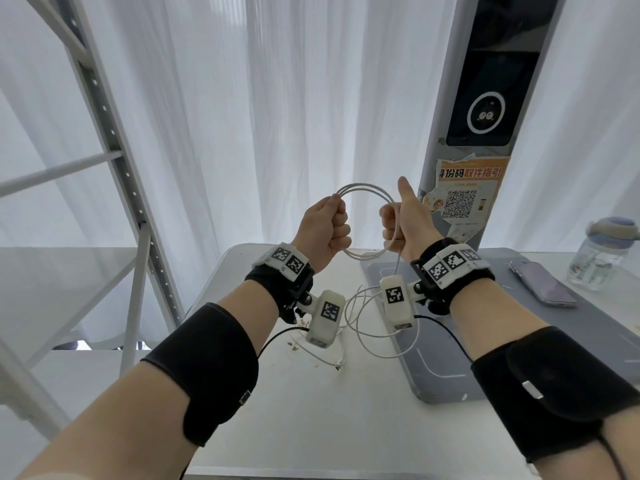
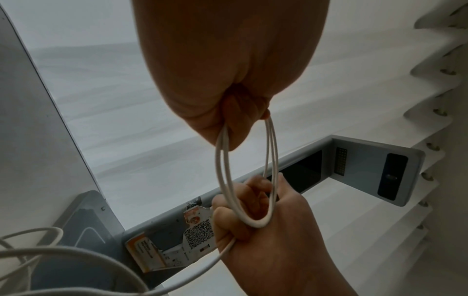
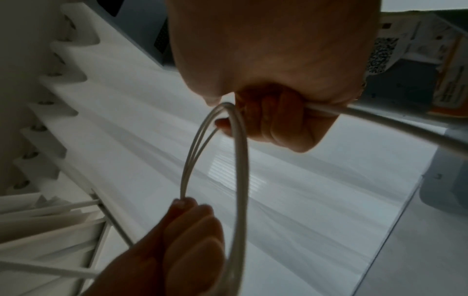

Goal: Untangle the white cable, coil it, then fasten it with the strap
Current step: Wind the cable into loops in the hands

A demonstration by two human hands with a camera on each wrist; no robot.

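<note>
Above the white desk (image 1: 311, 410) | your left hand (image 1: 323, 233) and right hand (image 1: 403, 225) each grip the thin white cable (image 1: 363, 188), fingers curled round its coil | loose tail hangs to the desk | feed each new loop the same size, keep tension even.

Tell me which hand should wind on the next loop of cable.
Right hand, probably: the loose tail of the white cable runs out of its fist down to the table, while the left hand just grips the coil's far side.
</note>
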